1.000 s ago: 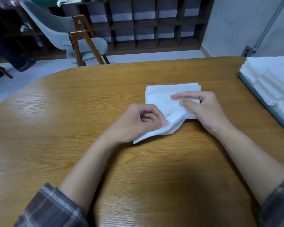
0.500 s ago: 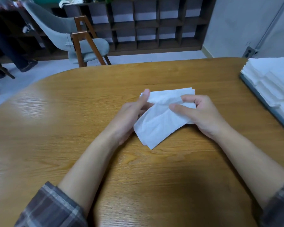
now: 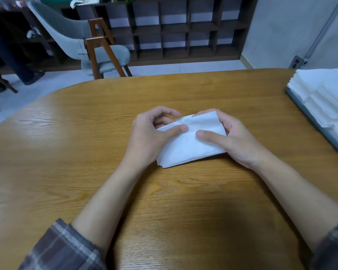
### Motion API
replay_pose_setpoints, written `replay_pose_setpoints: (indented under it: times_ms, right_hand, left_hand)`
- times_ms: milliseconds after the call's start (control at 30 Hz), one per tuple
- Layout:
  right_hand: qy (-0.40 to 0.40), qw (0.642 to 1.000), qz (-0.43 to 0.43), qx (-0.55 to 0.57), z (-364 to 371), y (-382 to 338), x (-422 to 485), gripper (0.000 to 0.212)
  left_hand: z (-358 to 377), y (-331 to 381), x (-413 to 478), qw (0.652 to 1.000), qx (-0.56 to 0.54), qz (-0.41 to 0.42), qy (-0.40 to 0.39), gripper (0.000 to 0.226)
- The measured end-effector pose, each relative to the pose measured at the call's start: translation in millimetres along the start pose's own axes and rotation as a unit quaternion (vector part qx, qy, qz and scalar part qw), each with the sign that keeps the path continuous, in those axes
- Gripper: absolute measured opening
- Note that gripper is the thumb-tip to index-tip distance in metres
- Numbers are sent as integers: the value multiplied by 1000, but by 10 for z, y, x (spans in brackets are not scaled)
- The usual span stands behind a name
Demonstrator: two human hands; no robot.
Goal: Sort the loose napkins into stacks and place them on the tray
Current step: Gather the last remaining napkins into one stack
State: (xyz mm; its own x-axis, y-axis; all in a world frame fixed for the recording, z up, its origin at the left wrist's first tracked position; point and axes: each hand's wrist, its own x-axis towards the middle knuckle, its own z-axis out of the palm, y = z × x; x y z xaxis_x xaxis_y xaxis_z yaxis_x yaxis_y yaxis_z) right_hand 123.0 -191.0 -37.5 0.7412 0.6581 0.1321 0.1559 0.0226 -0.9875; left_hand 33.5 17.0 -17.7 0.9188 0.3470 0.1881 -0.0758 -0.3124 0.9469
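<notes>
A small stack of white napkins point(image 3: 185, 149) sits at the middle of the wooden table point(image 3: 66, 152). My left hand point(image 3: 152, 137) grips its left side, thumb on top and fingers curled behind. My right hand point(image 3: 232, 141) grips the right side, thumb pressed on top and fingers wrapped round the far edge. The stack is turned a little, its near corner pointing toward me. At the right edge a grey tray point(image 3: 320, 131) carries several stacks of white napkins point(image 3: 324, 94).
A grey chair with wooden legs point(image 3: 98, 49) stands beyond the table's far edge. Dark cubby shelves point(image 3: 180, 28) line the back wall. A person's legs point(image 3: 12, 61) show at the far left. The table edge curves away on the left.
The loose top napkin that my left hand lifted has been laid onto the stack. Both hands have closed in round the stack's sides and squared it.
</notes>
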Motion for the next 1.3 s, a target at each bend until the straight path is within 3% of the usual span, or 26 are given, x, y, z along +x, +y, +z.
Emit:
replay_pose_setpoints:
  times_ms: [100,200,267,333,367,500,600,733,900,1000,1133,1300]
  right_hand:
    - [25,999,-10,-21,28,-4,5,29]
    - [48,999,-25,2,13,-7,19,41]
    - [48,996,-35,70,-7,-52,11,58]
    - [41,993,-44,101,-21,-106,5,73]
    - [39,994,-50,84,-21,-120,3,79]
    - [59,995,-71,-48,15,-140,-25,101]
    - [62,993,-78,-63,49,-160,-47,112]
    - [90,979,-80,-162,81,-106,-26,102]
    - [172,976,-40,-126,53,-98,23,83]
    - [106,994,-15,-35,-11,-114,19,79]
    - [-3,996,-6,-92,-79,-80,2,67]
    - [8,989,-2,-149,-121,16,37,45]
  left_hand:
    - [50,-34,-31,999,27,18,32,31]
    - [74,-81,-48,989,118,32,86,54]
    - [66,-34,-44,998,16,-50,40,64]
    - [56,10,-42,982,-137,-128,-31,57]
    - [55,32,-51,975,-174,-129,-55,49]
    - [51,14,-66,988,-137,-45,-50,35]
    - [90,-28,-79,996,-83,10,-32,46]
    - [152,-60,-96,998,-35,47,-32,63]
    - [111,-127,-37,993,-116,16,-8,52]
    - [90,-285,22,1000,-20,22,9,41]
    - [88,-405,98,999,27,30,28,15]
    - [69,-346,53,999,24,40,-25,20]
